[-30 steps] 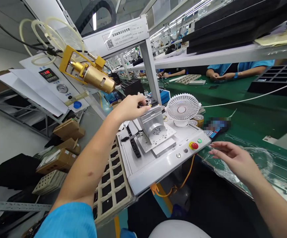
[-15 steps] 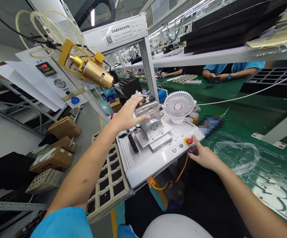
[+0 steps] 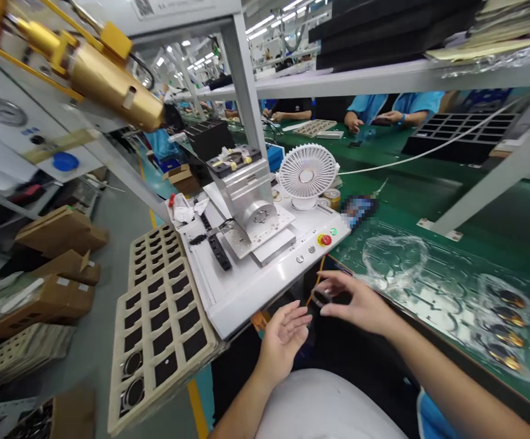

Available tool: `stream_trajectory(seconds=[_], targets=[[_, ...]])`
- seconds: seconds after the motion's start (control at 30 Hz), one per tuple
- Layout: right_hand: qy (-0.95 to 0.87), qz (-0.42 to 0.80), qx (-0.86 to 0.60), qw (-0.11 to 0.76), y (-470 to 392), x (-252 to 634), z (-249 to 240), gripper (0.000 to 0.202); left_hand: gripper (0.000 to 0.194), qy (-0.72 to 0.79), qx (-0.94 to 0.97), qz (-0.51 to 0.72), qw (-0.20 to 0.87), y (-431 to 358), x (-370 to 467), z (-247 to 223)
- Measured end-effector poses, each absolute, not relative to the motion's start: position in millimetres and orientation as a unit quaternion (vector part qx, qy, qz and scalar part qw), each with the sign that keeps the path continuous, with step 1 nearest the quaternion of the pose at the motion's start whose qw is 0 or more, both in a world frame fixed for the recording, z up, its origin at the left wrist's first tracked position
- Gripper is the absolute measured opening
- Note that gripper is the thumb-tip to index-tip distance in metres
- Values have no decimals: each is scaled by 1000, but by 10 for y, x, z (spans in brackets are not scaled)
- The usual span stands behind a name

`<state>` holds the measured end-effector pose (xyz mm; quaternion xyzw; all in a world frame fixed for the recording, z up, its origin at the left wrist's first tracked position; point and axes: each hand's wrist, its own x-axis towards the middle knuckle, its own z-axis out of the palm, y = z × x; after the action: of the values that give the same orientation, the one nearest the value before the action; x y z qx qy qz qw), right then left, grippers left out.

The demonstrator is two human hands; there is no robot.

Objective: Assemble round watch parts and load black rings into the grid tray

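Observation:
My right hand (image 3: 360, 302) holds a thin, dark round ring (image 3: 322, 297) between thumb and fingers, in front of the white bench machine. Close by on its left, my left hand (image 3: 285, 335) is open, palm turned up and fingers stretched, with nothing in it. Behind both hands stands the machine's metal fixture block (image 3: 249, 192), with small yellow-tipped pieces on its top. A red stop button (image 3: 324, 239) and a green-lit button (image 3: 333, 231) sit on the machine's front right corner.
A beige tray (image 3: 150, 280) at the left bears a few round metal watch cases. The brass machine head (image 3: 113, 85) hangs at upper left. A white fan (image 3: 307, 175) stands on the machine. Gold-toned round parts (image 3: 505, 332) lie in plastic at right. Co-workers sit beyond.
My left hand has come off the fixture block, down to my lap area. My right hand has left the green button and moved lower left, with the ring showing. The view has shifted.

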<state>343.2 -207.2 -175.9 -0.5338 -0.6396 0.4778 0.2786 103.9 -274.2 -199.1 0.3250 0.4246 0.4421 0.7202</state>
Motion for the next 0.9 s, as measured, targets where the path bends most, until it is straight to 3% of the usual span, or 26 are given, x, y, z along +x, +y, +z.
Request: stream_trajectory(seconds=[0.13,0.3,0.43,0.6,0.73,0.9], targets=[[-611,492,-478,395,-2552,3052,-1881,84,58,338,255,459,781,-2791,1122,-2082],[-612,449,-486,432,-2624,2908,-1899,70,54,350,212,459,789,-2692,1191,-2131],[-692,383,-518,325,-2474,3502,-1703,55,51,392,242,440,771,-2659,1167,-2149],[-571,152,-797,124,-2336,5319,-1503,16,52,427,238,409,770,-2686,1016,-2160],[-525,104,-844,39,-2299,6393,-1463,27,50,435,239,414,763,-2702,999,-2175],[-548,126,-827,-7,-2229,6689,-1533,44,46,413,251,417,769,-2711,1037,-2189]])
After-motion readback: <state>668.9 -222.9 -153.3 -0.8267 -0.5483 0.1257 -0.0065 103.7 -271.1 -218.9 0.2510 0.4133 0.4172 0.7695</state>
